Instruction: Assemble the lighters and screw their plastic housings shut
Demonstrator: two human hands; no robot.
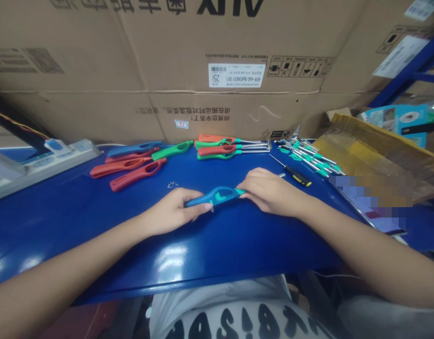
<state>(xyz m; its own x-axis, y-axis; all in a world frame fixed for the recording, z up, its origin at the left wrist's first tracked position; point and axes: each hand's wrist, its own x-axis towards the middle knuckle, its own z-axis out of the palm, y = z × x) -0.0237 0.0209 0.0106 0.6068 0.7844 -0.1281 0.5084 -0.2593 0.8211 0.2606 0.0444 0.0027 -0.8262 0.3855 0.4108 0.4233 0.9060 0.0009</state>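
Both hands hold one blue lighter handle (pixel 217 195) with a teal trigger, just above the blue table (pixel 96 226). My left hand (pixel 174 209) is closed around its left end. My right hand (pixel 269 190) is closed on its right end, where a teal piece and a metal tip stick out past the fingers. The handle lies roughly level, tilted slightly up to the right.
Empty handles in red, orange, blue and green (pixel 132 167) lie at the back left. Assembled lighters with metal tubes (pixel 231 146) lie at the back centre. Teal-tipped metal rods (pixel 308 153) and a black-and-yellow screwdriver (pixel 296 175) sit to the right. Cardboard boxes (pixel 202 70) wall the back. A power strip (pixel 43 157) is on the left.
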